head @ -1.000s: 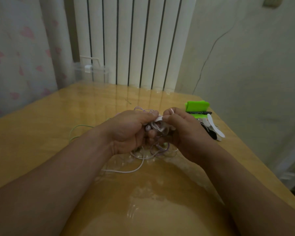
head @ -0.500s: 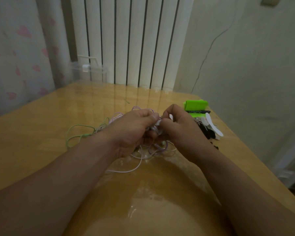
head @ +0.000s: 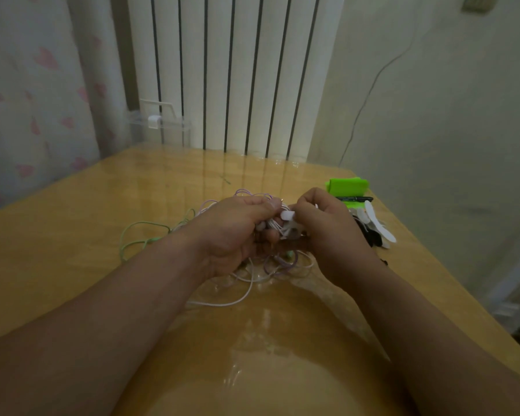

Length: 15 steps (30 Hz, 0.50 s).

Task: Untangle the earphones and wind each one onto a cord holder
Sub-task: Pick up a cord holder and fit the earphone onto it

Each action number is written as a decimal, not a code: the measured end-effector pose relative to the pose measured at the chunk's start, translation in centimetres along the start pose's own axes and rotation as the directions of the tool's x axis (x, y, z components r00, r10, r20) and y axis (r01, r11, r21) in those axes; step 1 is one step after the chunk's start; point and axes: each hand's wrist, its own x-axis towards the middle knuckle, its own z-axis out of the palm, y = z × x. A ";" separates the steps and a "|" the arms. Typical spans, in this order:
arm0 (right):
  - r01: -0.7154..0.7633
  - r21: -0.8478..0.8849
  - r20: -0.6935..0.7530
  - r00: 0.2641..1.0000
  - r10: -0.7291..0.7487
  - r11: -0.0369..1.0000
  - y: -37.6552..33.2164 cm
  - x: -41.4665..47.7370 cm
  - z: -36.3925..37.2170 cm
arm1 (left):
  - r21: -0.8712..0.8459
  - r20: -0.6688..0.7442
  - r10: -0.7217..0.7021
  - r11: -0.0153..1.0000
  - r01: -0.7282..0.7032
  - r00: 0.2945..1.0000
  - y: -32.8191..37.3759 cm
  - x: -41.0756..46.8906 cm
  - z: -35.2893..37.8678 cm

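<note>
Earphones [head: 278, 262] lie tangled on the bench [head: 72, 235], bunched under and between the hands: left hand [head: 234, 232] grips a clump of their white cord, right hand [head: 327, 232] pinches a small white piece [head: 287, 216] beside it.

The tangle of earphone cables [head: 270, 262] is laid on the table [head: 72, 250] near its middle. The left hand [head: 234, 232] and right hand [head: 327, 232] are held over it, side by side, with fingertips meeting. Cable strands are gripped in the left hand, and a cord holder [head: 287, 216] is pinched by the right hand where the two meet. One cable loop [head: 138, 238] is spread out to the left of the tangle. A pile of cord holders [head: 376, 226] is placed right of the right hand, with a pen [head: 354, 199] and a small case [head: 347, 186] just beyond it. A radiator [head: 237, 70] is set behind the far edge, with a clear container [head: 159, 124] towards its left.
</note>
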 end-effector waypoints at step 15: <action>0.164 -0.222 0.197 0.973 -0.121 0.961 0.2 -0.4 -0.1 | 0.038 -0.151 0.054 0.998 -0.049 0.987 0.0 0.0 -0.4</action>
